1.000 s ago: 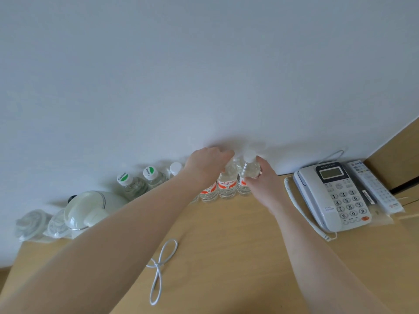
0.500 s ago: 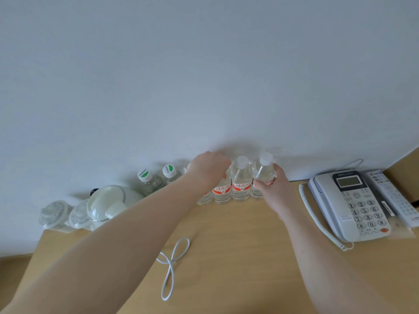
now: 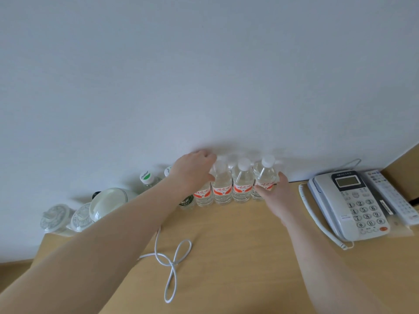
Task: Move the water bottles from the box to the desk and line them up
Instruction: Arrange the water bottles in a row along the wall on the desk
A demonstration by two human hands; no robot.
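Gripping the rightmost red-labelled water bottle (image 3: pixel 264 180) around its label band, the right hand (image 3: pixel 275 196) is curling fingers round the body, thumb toward the near side. At its 9 o'clock three more red-labelled bottles (image 3: pixel 242 184) are standing upright, touching in a row against the wall (image 3: pixel 204 75) on the wooden desk (image 3: pixel 226 257). The left hand (image 3: pixel 192 173) is cupping over the row's left end; it seems to be holding a bottle's shoulder, though its fingertips are hidden. Further toward 9 o'clock, green-capped bottles (image 3: pixel 147 180) and a white kettle (image 3: pixel 108 202) are sitting. At 3 o'clock a desk telephone (image 3: pixel 353 202) is lying beside a remote control (image 3: pixel 390 196); at 6 o'clock a white cord (image 3: pixel 172 264) is looping. Full and sealed, these bottles are probably fairly heavy, smooth and slightly squashy, so mid-body grips suit best.
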